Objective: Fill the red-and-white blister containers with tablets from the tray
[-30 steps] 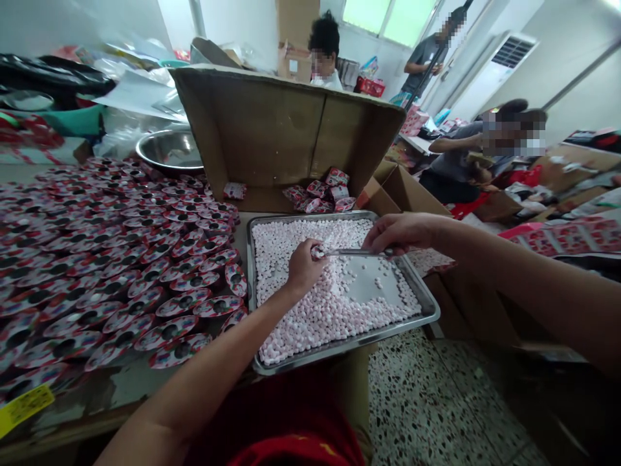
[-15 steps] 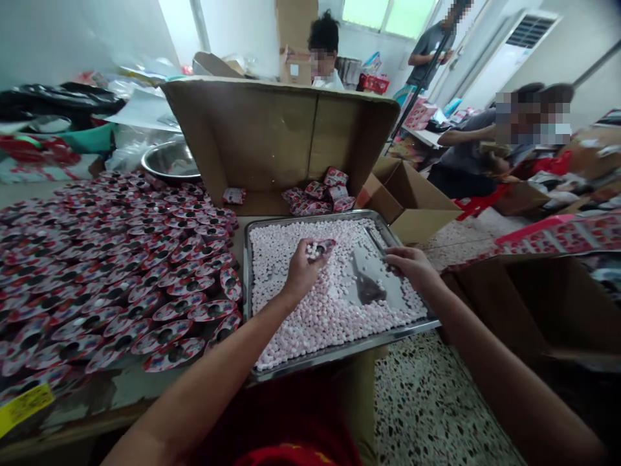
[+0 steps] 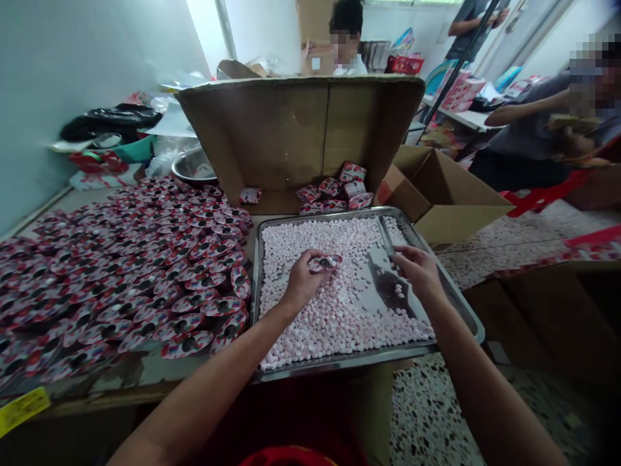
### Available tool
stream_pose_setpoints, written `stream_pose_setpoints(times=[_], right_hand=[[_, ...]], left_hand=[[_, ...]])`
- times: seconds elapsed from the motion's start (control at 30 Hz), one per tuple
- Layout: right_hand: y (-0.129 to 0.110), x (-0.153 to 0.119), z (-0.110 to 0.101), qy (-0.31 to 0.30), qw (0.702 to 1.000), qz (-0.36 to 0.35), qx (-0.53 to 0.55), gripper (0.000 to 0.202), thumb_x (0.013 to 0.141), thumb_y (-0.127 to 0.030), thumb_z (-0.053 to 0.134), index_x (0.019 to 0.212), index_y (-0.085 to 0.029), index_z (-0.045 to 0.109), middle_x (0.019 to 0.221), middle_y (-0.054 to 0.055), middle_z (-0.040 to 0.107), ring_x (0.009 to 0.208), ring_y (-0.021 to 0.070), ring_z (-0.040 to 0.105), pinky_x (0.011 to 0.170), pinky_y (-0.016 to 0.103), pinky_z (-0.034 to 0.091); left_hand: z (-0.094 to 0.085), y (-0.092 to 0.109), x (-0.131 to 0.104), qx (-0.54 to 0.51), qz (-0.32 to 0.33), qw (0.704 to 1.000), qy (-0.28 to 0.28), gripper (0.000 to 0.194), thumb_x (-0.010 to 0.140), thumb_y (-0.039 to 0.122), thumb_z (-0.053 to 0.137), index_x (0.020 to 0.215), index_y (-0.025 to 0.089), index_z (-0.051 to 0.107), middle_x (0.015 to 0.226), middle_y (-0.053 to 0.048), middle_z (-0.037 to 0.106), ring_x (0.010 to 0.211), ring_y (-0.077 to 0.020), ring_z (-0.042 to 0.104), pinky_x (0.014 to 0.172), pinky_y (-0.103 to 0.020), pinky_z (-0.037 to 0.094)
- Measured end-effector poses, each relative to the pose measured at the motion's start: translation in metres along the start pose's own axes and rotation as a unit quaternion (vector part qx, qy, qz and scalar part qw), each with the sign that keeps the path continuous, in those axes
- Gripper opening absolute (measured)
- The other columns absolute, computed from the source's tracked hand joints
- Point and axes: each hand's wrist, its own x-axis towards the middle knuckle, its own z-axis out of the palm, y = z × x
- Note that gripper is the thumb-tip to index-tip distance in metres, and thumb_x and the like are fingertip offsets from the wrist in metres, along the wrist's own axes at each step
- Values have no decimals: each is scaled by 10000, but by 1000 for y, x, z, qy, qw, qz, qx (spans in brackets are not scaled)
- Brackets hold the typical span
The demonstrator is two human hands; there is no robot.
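My left hand [image 3: 301, 283] is closed on a small printed pack [image 3: 325, 264] with an oval red-and-white rim, over the left-middle of a metal tray [image 3: 339, 367]. A few pale pellets show in the pack's opening. Small pinkish-white tablet-like pellets [image 3: 305, 333] cover most of the tray, with a bare patch at its right. Above that patch my right hand [image 3: 421, 275] grips a narrow flat metal strip [image 3: 386, 234], pointing away from me. Rows of similar open printed packs [image 3: 189, 301] stand on the table to the left.
Behind the tray, a cardboard box [image 3: 286, 129] lies on its side with several closed packs [image 3: 334, 188] inside. Another open carton [image 3: 456, 194] stands right of it. A steel bowl [image 3: 194, 165] sits at the back left. Other people are beyond the boxes.
The view has swung so the scene sits further right. The pack in my left hand is now more level. My right hand still holds the metal strip, which shows more clearly.
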Motion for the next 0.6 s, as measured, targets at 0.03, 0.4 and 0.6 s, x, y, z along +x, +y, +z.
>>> stream_pose_setpoints(times=[0.03, 0.4, 0.6], right_hand=[[0, 0, -2, 2, 1000, 9, 7, 484, 566, -388, 763, 958, -111, 698, 593, -34, 602, 406, 64, 420, 387, 205, 321], [0, -7, -2, -13, 998, 55, 13, 501, 500, -380, 798, 913, -115, 695, 596, -32, 595, 422, 62, 425, 399, 205, 325], [-4, -13, -7, -25, 998, 43, -49, 413, 549, -402, 794, 889, -189, 696, 577, 3, 573, 434, 108, 453, 410, 261, 341]], left_hand=[[2, 0, 1, -27, -1, 1000, -1, 380, 643, 233, 802, 977, 191, 624, 960, -18, 687, 853, -163, 648, 789, -267, 501], [9, -1, 9, 54, 91, 993, 43, 604, 635, 140, 830, 1178, 244, 584, 1070, -45, 682, 1020, -211, 649, 919, -338, 497], [-7, 42, -11, 115, 115, 986, 44, 507, 656, 165, 848, 1126, 235, 671, 1111, -42, 718, 1049, -233, 658, 954, -354, 510]])
